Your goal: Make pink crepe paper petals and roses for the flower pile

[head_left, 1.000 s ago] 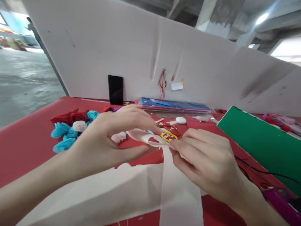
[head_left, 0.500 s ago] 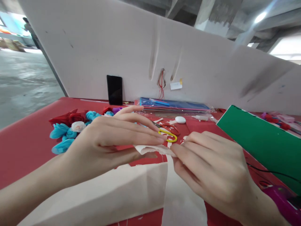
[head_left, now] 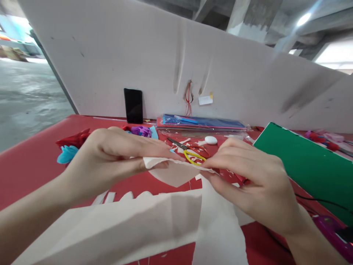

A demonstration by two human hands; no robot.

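Observation:
A small piece of white crepe paper (head_left: 176,173) is stretched between my two hands above the table. My left hand (head_left: 118,154) is closed on its left end, thumb below and fingers above. At its right end, my right hand (head_left: 248,176) pinches the edge between thumb and fingers. Beneath them a long white paper strip (head_left: 154,221) lies across the red table, and another white strip (head_left: 220,224) crosses its right end. Yellow-and-red-handled scissors (head_left: 190,151) lie just beyond the held paper, among white paper scraps.
Red and blue paper flowers (head_left: 67,152) lie at left, partly behind my left hand. A black phone (head_left: 133,106) leans on the white partition (head_left: 110,55). Plastic-wrapped coloured sheets (head_left: 209,123) lie at the back. At right are a green board (head_left: 300,165) and a purple device (head_left: 331,232) with a cable.
The held paper has been drawn out wider and its lower part now hangs open. My left hand has shifted left, and the right-hand fingers have moved up along the edge.

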